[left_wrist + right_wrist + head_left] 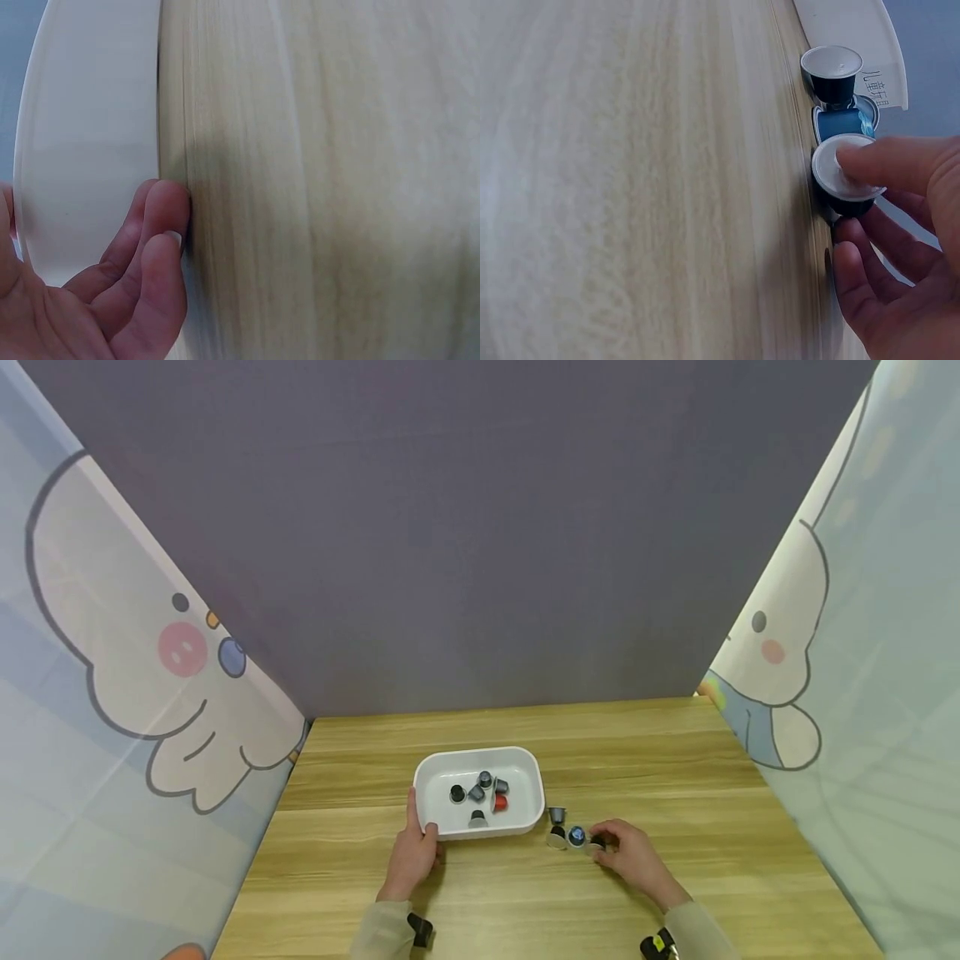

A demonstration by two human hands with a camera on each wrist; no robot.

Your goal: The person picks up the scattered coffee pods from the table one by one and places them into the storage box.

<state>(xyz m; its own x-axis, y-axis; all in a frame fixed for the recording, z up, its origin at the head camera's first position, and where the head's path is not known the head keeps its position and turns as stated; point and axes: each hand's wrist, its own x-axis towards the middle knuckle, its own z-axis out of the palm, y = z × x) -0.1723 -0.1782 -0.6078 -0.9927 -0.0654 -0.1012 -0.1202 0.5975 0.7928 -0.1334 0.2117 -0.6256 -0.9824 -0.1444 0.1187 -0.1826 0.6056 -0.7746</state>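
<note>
A white tray (480, 832) stands on the table, and my left hand (409, 860) grips its near left corner. In the left wrist view, fingers (163, 210) curl against the lower part of the tray's wall (90, 112). My right hand (633, 858) pinches a black coffee capsule (847, 165) between thumb and fingers, the thumb on its pale lid. Close beside it are a blue capsule (576, 836), another black capsule (557, 837) and a grey one (557, 815) near the tray's right end.
Several capsules lie in the tray, among them a red one (500, 802) and a black one (457, 793). The wooden table (637, 752) meets a grey panel (480, 568) at the back. Cartoon-printed panels (127, 693) flank both sides.
</note>
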